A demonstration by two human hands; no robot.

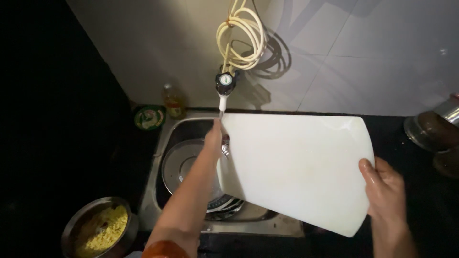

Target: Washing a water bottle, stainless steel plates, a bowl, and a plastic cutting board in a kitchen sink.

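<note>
A large white cutting board (pixel 296 167) is held tilted over the steel sink (pixel 165 143). My right hand (pixel 385 186) grips its right edge, thumb on top. My left hand (pixel 215 138) is at the board's left edge, right under the tap (pixel 224 88), with water running over it; the fingers are partly hidden by the board, so I cannot see whether they grip it. A round steel plate (pixel 184 165) lies in the sink below.
A coiled cream hose (pixel 241 40) hangs above the tap. A small bottle (pixel 173 101) and a round green tin (pixel 149 117) stand at the sink's back left. A steel bowl of yellow food (pixel 100 228) sits front left. Steel vessels (pixel 432 131) stand at right.
</note>
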